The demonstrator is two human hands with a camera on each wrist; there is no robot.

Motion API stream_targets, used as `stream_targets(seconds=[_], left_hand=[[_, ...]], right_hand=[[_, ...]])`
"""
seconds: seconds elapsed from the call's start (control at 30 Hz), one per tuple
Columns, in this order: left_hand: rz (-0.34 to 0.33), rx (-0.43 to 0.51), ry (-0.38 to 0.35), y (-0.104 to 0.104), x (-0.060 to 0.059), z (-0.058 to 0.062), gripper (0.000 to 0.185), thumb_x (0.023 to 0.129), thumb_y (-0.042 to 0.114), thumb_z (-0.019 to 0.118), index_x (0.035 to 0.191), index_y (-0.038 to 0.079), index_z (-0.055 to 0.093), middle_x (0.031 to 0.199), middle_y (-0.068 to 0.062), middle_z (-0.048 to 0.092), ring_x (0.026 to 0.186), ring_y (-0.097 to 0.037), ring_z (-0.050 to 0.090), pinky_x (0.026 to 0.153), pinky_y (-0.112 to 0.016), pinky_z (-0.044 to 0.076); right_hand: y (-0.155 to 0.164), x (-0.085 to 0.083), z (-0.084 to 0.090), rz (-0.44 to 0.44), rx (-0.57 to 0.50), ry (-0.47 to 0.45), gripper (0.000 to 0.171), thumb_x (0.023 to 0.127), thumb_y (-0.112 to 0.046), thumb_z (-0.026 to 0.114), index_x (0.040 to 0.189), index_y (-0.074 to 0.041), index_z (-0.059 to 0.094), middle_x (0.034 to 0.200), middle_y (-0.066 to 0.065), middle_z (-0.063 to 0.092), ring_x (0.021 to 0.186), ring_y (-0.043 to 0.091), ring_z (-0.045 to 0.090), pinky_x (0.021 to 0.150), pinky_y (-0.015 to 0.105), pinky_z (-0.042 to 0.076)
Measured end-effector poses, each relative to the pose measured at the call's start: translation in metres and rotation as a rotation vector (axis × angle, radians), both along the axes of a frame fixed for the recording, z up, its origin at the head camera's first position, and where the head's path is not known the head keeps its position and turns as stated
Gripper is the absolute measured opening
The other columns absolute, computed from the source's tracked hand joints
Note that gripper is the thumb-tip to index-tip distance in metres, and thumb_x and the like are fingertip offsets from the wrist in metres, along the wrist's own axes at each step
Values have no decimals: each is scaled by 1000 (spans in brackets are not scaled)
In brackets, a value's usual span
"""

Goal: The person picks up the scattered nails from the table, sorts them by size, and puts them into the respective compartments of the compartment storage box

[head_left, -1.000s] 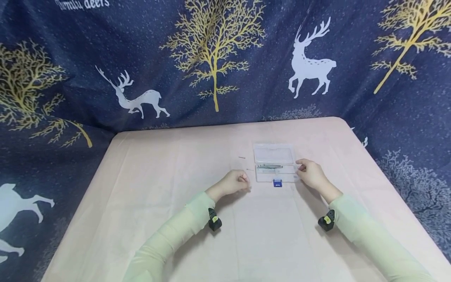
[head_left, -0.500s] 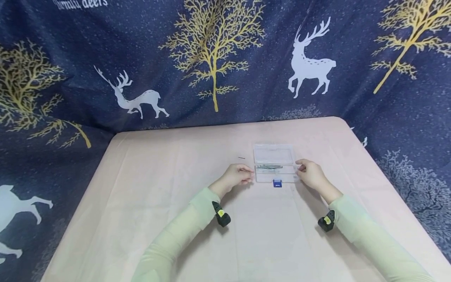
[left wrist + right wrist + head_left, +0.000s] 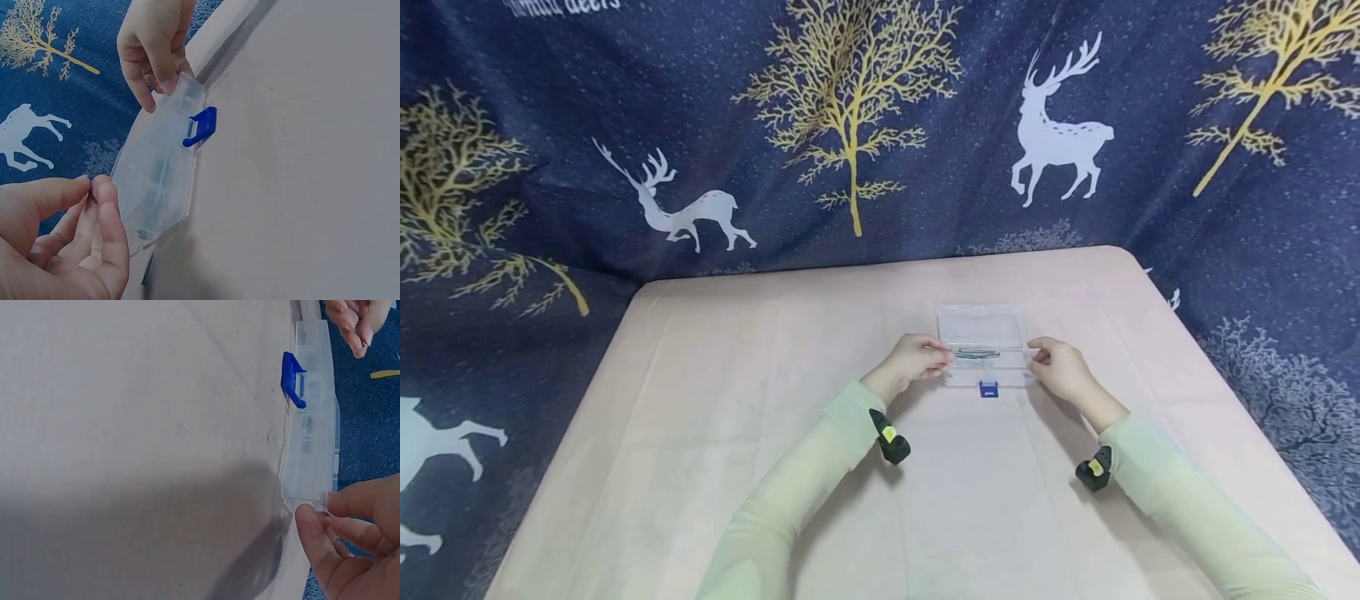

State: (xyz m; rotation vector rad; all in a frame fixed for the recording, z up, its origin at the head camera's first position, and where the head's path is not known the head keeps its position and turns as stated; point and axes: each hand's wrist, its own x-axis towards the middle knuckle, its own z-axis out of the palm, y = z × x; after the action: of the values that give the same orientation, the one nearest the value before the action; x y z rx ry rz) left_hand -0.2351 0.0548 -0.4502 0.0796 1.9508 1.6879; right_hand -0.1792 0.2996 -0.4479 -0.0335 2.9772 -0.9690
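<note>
A clear plastic box [image 3: 958, 379] lies with its lid [image 3: 981, 327] laid back, and several long metal nails [image 3: 979, 354] are inside it. My left hand [image 3: 916, 357] is over the left end of the box. Between its thumb and index finger it pinches a small dark nail [image 3: 93, 189], mostly hidden by the fingertips. Another nail [image 3: 148, 269] rests on the table just off the box's left end, hidden by the hand in the head view. My right hand [image 3: 1063, 371] grips the right end of the box with thumb and fingers.
A blue latch [image 3: 988, 389] sticks out from the front of the box. The box stands on a pale cloth-covered table [image 3: 850, 517]. Behind the table hangs a dark blue curtain [image 3: 805, 225] with deer and trees.
My left hand has moved up and right, from the table beside the box to over its left end. A nail that lay there is now in its fingers. My right hand stays put.
</note>
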Motion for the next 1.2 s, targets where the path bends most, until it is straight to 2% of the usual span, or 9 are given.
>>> stream_targets(seconds=[0.13,0.23,0.4,0.53,0.7,0.8,0.93,1.1,1.2], left_hand=[[-13,-10,-7,4,-3,1,25,90,7,63,111,-6,62,100,-18,70,69,-9,64,69,-18,58],[-26,-11,-25,7,-4,2,27,93,12,58,112,-6,62,105,-20,69,81,-18,70,72,-20,58],[-45,-28,-54,9,-5,6,34,98,20,49,116,-7,60,111,-20,67,96,-26,69,74,-21,58],[-67,-52,-36,11,-5,7,36,99,22,47,117,-7,59,112,-20,67,98,-27,69,77,-24,58],[-81,-86,24,11,-6,9,34,99,21,48,115,-6,59,111,-20,67,97,-28,68,80,-28,59],[-99,-103,80,8,-5,10,30,97,18,49,113,-5,60,109,-21,68,95,-29,69,80,-31,59],[-159,-167,219,1,-5,13,26,96,13,51,111,-5,61,105,-22,67,91,-32,68,80,-33,59],[-241,-302,427,-16,-5,21,20,93,13,57,106,-1,65,103,-14,66,92,-26,64,87,-29,53],[-276,-329,497,-27,-7,23,18,90,10,59,103,0,66,104,-12,66,97,-23,60,92,-30,49]], right_hand=[[0,-1,-1,0,-4,-12,39,85,1,55,121,16,50,95,29,62,88,40,62,77,49,55],[0,-1,-1,-1,-6,-16,39,86,1,55,122,16,50,96,29,62,89,40,62,78,49,55],[0,-1,0,-6,-14,-23,39,86,1,55,122,16,50,97,29,62,90,40,62,78,48,55],[0,0,1,-2,-17,-12,39,86,2,55,121,16,50,95,29,62,88,41,62,78,49,54],[0,0,1,-3,-14,-5,39,85,1,56,121,16,50,95,29,63,89,41,62,79,51,54],[0,-1,1,-3,-12,-8,39,85,1,56,121,16,50,95,30,63,89,42,62,80,51,54],[0,-1,1,-5,-10,-17,40,85,0,55,121,16,50,97,30,62,90,42,62,80,51,54],[-1,-1,2,-5,-8,-21,39,86,0,56,122,16,50,97,31,62,91,43,62,81,51,54],[-1,-1,2,-6,-9,-18,39,86,0,56,121,16,50,97,31,62,91,43,62,81,51,54]])
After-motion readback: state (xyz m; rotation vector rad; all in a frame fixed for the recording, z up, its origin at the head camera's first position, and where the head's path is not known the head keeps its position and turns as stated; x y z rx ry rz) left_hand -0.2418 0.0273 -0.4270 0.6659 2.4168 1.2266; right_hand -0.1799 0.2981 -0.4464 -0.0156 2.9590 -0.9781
